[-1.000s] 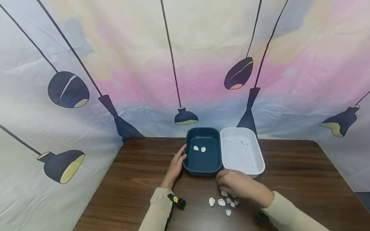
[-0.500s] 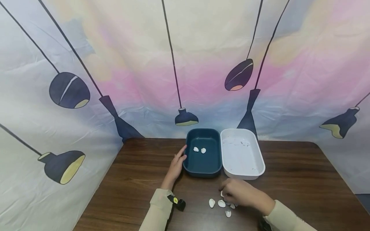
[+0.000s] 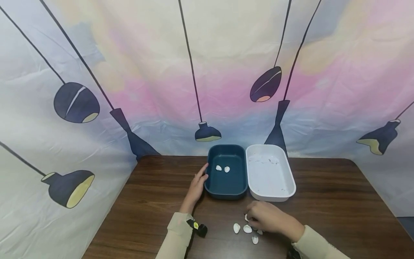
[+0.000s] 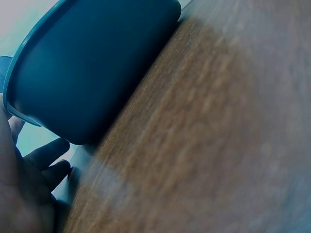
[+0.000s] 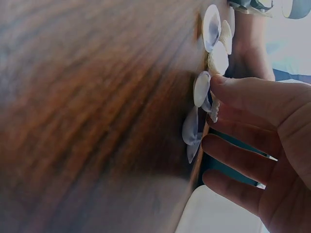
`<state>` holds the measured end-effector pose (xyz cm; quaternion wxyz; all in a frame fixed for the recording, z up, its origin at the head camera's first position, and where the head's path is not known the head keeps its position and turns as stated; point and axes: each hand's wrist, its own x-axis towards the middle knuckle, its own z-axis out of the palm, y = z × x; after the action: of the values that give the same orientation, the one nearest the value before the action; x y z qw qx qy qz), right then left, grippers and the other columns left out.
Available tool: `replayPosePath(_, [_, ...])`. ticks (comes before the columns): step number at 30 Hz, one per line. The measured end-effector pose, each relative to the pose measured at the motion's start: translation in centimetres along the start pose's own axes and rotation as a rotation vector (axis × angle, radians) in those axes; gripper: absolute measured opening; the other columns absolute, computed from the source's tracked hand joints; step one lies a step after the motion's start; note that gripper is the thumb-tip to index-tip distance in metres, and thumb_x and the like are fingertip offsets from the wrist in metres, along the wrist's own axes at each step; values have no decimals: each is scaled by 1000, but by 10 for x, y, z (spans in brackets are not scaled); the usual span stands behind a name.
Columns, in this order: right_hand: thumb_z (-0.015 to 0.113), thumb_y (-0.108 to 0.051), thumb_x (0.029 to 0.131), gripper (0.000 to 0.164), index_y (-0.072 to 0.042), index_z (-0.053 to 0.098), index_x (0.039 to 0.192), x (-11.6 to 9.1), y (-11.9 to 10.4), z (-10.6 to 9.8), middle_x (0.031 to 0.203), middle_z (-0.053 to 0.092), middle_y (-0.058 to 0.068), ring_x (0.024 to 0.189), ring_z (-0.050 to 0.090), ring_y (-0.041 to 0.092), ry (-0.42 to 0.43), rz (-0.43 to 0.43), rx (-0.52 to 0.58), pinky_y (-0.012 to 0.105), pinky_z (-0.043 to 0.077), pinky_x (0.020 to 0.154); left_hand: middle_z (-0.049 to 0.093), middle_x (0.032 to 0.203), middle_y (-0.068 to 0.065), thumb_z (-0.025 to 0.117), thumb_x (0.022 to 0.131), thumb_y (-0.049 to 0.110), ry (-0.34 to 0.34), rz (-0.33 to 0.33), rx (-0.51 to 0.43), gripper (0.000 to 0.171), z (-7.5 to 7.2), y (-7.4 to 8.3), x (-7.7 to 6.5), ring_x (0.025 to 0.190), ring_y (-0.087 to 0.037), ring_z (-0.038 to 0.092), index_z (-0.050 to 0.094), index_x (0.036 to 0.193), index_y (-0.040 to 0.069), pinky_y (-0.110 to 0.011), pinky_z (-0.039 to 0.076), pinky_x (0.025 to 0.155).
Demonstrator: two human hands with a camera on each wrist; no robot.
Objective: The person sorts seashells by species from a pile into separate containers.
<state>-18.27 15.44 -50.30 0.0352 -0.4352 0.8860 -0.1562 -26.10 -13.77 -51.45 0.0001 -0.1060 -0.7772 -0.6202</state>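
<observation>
My left hand (image 3: 195,187) rests with extended fingers against the left side of a dark teal baking dish (image 3: 226,187). Two white seashells (image 3: 227,169) lie inside that dish. In front of the dishes, my right hand (image 3: 271,217) reaches down over a small group of shells and covers part of it. Seen from the right wrist, thumb and index finger close around a ribbed seashell (image 5: 215,110), the other fingers spread behind. White and purplish shells lie close by, among them an oval shell (image 5: 212,28) and a purplish shell (image 5: 191,127).
Right beside the teal dish stands a white rectangular dish (image 3: 271,176) with small dark marks on its bottom. Both are at the back of the brown wooden table (image 3: 155,201). Behind hangs a cloth (image 3: 155,72) printed with lamps. Loose shells (image 3: 237,228) lie left of my right hand.
My right hand has come down and back from near the dishes' front edge onto the shells, then stayed almost still there. My left hand keeps its place at the teal dish.
</observation>
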Motion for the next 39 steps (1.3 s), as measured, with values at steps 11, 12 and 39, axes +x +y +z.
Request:
replayPosePath(11, [81,-16,90,4,-14,82,87,3,-1,-1,93,72,-8,84,64,2,-35,16,14,26,58,74,38,165,-24,44,111,9,9,6,-8,50,0,-1,-1,157,-42,25,43,161,3,-59,-5,128])
replayPosePath(12, [81,-15,90,4,-14,82,87,3,0,-1,91,71,-9,81,62,0,-36,20,26,24,57,71,38,165,-24,44,111,8,9,5,-10,50,0,-1,-1,157,-42,25,43,161,3,-60,-5,128])
replayPosePath(39, [80,-22,94,18,-20,77,76,25,-10,-38,72,59,-17,65,50,-4,19,-63,-36,20,49,59,39,165,-23,44,111,8,0,16,15,50,-1,1,-1,156,-43,27,43,160,2,-60,-2,129])
